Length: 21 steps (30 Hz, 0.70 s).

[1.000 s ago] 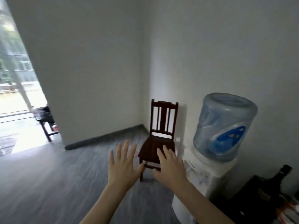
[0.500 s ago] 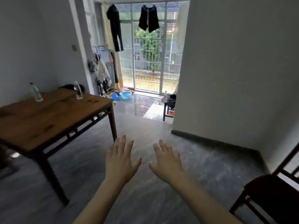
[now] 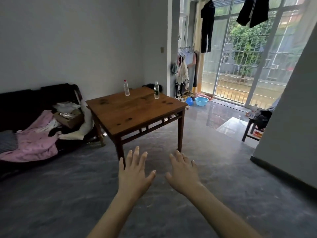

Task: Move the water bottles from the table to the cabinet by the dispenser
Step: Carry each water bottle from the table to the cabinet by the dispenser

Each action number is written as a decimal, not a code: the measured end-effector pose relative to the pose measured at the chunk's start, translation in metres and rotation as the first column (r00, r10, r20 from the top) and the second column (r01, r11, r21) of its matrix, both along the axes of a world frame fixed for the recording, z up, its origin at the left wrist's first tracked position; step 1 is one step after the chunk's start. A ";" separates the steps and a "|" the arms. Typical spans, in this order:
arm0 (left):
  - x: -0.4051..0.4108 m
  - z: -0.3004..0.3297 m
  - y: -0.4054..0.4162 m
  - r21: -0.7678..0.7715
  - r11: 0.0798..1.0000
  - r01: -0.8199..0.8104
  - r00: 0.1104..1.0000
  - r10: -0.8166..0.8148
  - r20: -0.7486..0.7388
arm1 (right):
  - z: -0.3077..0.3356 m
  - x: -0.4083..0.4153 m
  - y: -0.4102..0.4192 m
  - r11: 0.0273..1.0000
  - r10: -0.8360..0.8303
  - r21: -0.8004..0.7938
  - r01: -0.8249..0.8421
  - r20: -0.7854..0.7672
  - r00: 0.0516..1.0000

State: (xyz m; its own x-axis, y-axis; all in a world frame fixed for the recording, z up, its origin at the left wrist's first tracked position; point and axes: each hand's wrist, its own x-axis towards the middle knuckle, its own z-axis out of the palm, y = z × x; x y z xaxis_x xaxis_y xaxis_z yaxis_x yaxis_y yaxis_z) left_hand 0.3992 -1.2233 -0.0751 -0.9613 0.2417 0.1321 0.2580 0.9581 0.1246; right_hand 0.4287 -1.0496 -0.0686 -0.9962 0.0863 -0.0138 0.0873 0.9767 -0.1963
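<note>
Gray floor fills the room, with a brown wooden bench (image 3: 137, 110) in the middle of the frame. Two water bottles, one with a red cap (image 3: 126, 87) and one with a white cap (image 3: 156, 90), stand apart at its far edge. Their labels are too small to read. Low in the frame, the left hand (image 3: 134, 176) and right hand (image 3: 184, 176) hold nothing, fingers spread out straight.

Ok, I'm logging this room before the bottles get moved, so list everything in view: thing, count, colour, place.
water bottles: 2, clear, red cap and white cap, upright at the table's far side
table: 1, brown wood, centre
sofa: 1, dark, left wall
blanket: 1, pink, on the sofa
basin: 1, light blue, on the floor by the glass door
hanging clothes: 2, dark, trousers and top, above the door
stool: 1, dark, right, with a bottle on it
left hand: 1, fingers spread, holds nothing
right hand: 1, fingers spread, holds nothing
</note>
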 end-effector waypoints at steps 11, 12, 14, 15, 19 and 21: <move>-0.035 0.005 -0.046 0.017 0.999 -0.052 0.998 0.051 0.043 | 0.005 -0.035 -0.039 1.000 0.022 -0.018 -0.022 0.027 0.999; -0.041 0.005 -0.049 0.019 0.999 -0.046 0.998 0.046 0.045 | 0.005 -0.039 -0.042 1.000 0.019 -0.020 -0.018 0.030 0.999; -0.052 0.006 -0.053 0.016 1.000 -0.020 0.999 0.019 0.039 | 0.004 -0.048 -0.044 1.000 0.007 -0.016 -0.006 0.026 1.000; -0.058 0.006 -0.054 0.003 1.000 0.002 0.999 -0.002 0.037 | 0.004 -0.052 -0.042 1.000 -0.002 -0.011 0.002 0.020 1.000; -0.087 0.011 -0.050 -0.017 0.997 0.078 0.995 -0.077 0.056 | 0.007 -0.069 -0.023 0.998 -0.056 0.010 0.056 0.007 0.998; -0.101 0.013 -0.042 0.008 0.995 0.101 0.994 -0.101 0.051 | 0.007 -0.077 -0.013 0.996 -0.088 0.012 0.088 0.011 0.996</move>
State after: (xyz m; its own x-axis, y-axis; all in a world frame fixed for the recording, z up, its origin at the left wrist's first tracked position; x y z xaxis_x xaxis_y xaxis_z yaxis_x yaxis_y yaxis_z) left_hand 0.2985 -1.2656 -0.0621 -0.9375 0.3375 0.0850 0.3468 0.9266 0.1454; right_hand 0.3521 -1.0625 -0.0614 -0.9845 0.1735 -0.0236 0.1749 0.9674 -0.1831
